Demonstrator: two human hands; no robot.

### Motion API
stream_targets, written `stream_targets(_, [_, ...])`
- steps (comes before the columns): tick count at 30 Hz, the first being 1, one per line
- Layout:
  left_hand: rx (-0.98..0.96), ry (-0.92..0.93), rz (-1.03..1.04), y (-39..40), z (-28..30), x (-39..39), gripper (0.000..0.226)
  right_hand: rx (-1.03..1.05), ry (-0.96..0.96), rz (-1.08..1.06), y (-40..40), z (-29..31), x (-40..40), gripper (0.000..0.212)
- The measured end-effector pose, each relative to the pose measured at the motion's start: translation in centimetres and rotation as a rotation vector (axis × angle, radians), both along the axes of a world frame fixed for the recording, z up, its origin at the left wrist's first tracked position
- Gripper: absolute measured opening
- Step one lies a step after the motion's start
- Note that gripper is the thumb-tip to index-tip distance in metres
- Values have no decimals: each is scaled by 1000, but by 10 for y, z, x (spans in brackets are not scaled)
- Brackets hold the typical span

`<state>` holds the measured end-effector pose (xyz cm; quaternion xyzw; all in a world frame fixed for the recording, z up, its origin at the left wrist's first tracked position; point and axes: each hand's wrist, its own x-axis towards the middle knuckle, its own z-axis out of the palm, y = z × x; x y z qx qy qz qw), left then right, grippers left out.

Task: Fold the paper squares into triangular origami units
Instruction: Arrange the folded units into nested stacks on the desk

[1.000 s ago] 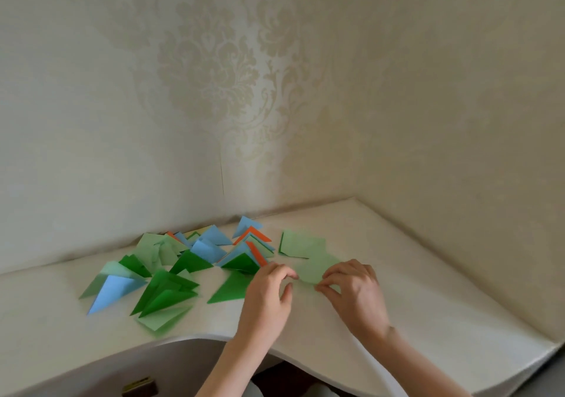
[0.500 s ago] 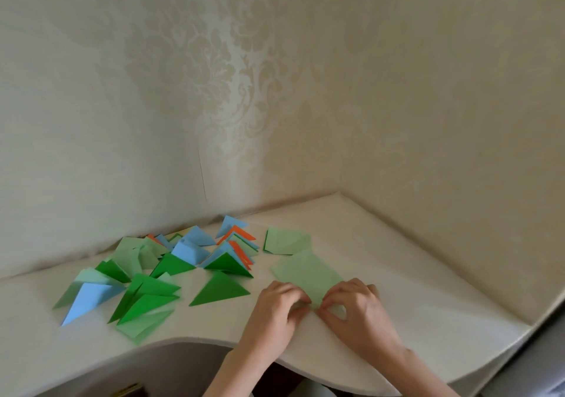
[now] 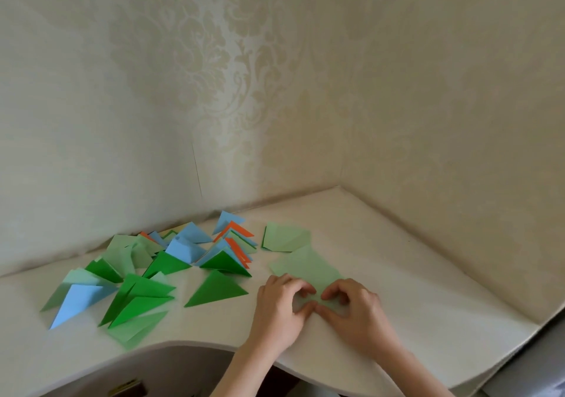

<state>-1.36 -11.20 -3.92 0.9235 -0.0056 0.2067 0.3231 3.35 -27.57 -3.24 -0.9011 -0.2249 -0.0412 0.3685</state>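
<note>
Head view shows both hands working one pale green paper square (image 3: 305, 266) on the white corner table (image 3: 428, 320). The left hand (image 3: 279, 308) and the right hand (image 3: 356, 311) sit side by side, thumbs nearly meeting, their curled fingers pinching the sheet's near corner between them; the rest of the sheet lies flat on the table just beyond the fingertips. Further beyond the hands, a second pale green sheet (image 3: 286, 237) waits, apparently already creased. To the left of the left hand lies a scatter of folded triangles (image 3: 171, 262) in dark green, pale green, blue and orange, the closest a dark green triangle (image 3: 215, 289) just beside that hand. The step in hand looks like the first diagonal fold: the near corner is being lifted to carry across to the far one. The next move calls for lining those corners up exactly, then pressing the crease flat along the fold without letting the sheet slide.
</note>
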Motion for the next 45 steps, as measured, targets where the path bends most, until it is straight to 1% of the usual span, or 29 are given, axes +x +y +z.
stream_targets(3, [-95,36,-14,2,3,2,18,-77,106,4,3,9,6,25])
stream_targets(6, [-182,32,-33,8,2,1,23,-100,171,25,4,13,11,26])
stream_targets(8, [-186,30,-47,10,1,0,23,-93,193,45,2,14,11,27])
stream_targets(10, [-150,9,-47,11,0,-3,21,-100,210,77,-2,14,12,27])
stream_targets(12, [-157,-14,-34,12,-1,-6,24,-86,204,134,-8,14,11,24])
stream_targets(14, [-219,-30,-45,15,-2,-9,33,-96,166,158,-11,10,7,14])
stream_targets(17, [-267,-9,-77,17,2,-12,43,-217,-5,56,-5,-1,-6,38])
stream_targets(18, [-254,-1,-90,15,4,-13,45,-232,-58,27,-2,-3,-10,39])
stream_targets(20, [-215,6,-103,12,5,-15,47,-209,-95,9,2,-4,-14,24])
stream_targets(22, [-192,-16,-109,11,5,-15,45,-158,-83,27,1,-3,-13,9])
stream_targets(24, [-182,-36,-112,12,3,-14,41,-80,-54,72,-5,-2,-9,3])
stream_targets(26, [-182,-57,-115,13,1,-13,36,-44,-56,139,-11,2,-5,8])
stream_targets(28, [-182,-77,-121,14,0,-13,31,-64,-41,208,-18,7,-1,13])
stream_targets(30, [-171,-87,-128,13,-1,-12,26,-80,-22,253,-24,13,0,13])
stream_targets(33, [-147,-79,-144,11,0,-12,17,-59,3,245,-27,14,-2,7])
stream_targets(38, [-95,-80,-170,10,-1,-12,9,-18,-141,241,-33,-2,-8,13])
stream_targets(42, [-98,-85,-185,10,-1,-12,7,-77,-205,238,-38,-7,-14,25])
stream_targets(45, [-99,-91,-177,10,-1,-10,9,-82,-252,172,-32,-7,-15,25])
